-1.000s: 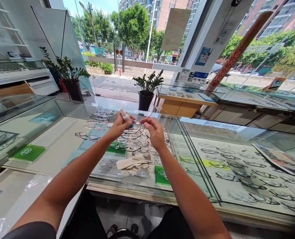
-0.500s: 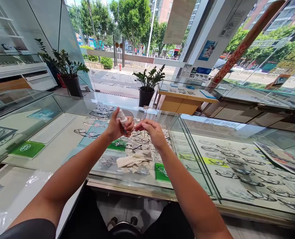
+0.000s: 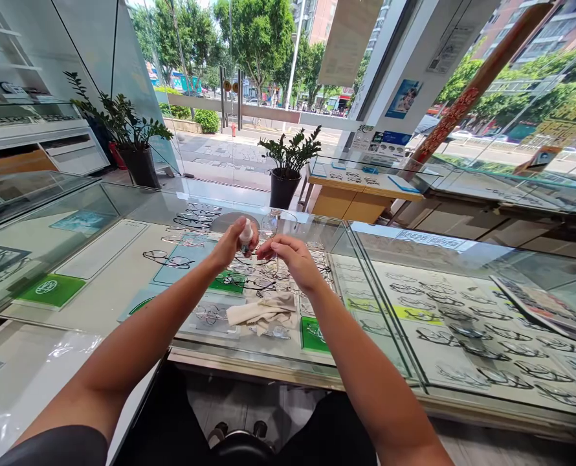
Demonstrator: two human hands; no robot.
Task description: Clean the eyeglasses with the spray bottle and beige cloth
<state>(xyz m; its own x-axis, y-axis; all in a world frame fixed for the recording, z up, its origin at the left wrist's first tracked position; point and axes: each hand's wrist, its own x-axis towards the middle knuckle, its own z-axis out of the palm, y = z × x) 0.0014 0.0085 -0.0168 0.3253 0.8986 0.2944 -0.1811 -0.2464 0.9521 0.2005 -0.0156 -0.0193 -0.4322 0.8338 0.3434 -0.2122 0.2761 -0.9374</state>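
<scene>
Two hands were in the frame: the left fingers (image 3: 255, 237) held one white bottle (image 3: 246, 232), the right fingers (image 3: 292, 244) one pair of glasses (image 3: 270, 222). On or in the desk (image 3: 249, 364) were one heap of cloth (image 3: 263, 312) low centre, three green cards (image 3: 50, 291) from left to centre, and well over a dozen spectacle frames (image 3: 436, 338), too crowded to count. Two potted plants (image 3: 285, 169) stood upper left and upper centre

Optical shop: glass display counter (image 3: 249, 371), eyeglasses (image 3: 482, 350) in rows, big street-facing window (image 3: 203, 167).

The bottle (image 3: 247, 233) is white — the cloth (image 3: 259, 312) beige
</scene>
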